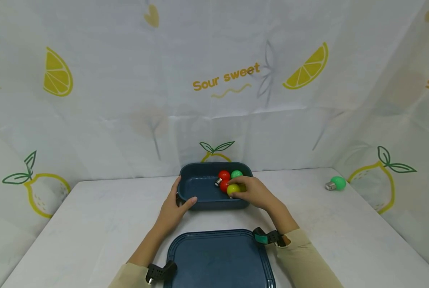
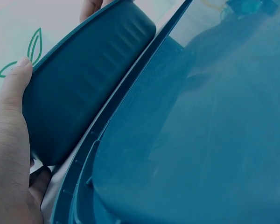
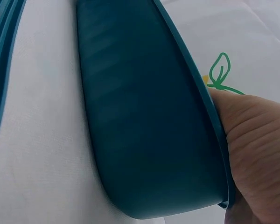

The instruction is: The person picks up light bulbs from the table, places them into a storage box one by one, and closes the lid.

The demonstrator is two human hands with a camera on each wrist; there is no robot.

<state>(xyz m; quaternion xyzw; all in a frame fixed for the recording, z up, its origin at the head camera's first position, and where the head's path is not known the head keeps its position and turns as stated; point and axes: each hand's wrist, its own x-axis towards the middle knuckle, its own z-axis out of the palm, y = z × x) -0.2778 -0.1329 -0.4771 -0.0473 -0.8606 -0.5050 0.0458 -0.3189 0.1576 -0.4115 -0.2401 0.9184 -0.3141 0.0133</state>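
Observation:
A dark blue box (image 1: 200,205) stands near the back edge of the table, light bulbs gathered in its right half. My left hand (image 1: 172,208) grips the box's left front corner, thumb at the rim and fingers along the side; in the left wrist view some fingers reach low by its base. Over the right end, my right hand (image 1: 252,192) reaches in and pinches a yellow bulb (image 1: 232,189). Another yellow surface shows behind its fingers. Beside these lie two red bulbs (image 1: 224,175) and a green bulb (image 1: 236,174). In the right wrist view, the box wall (image 3: 144,116) hides the fingertips.
A dark blue lid (image 1: 218,256) lies flat on the white table (image 1: 92,228), in front of the box and between the forearms. A green bulb with a metal base (image 1: 338,183) lies at the far right. A lemon-print cloth (image 1: 128,100) hangs behind the table.

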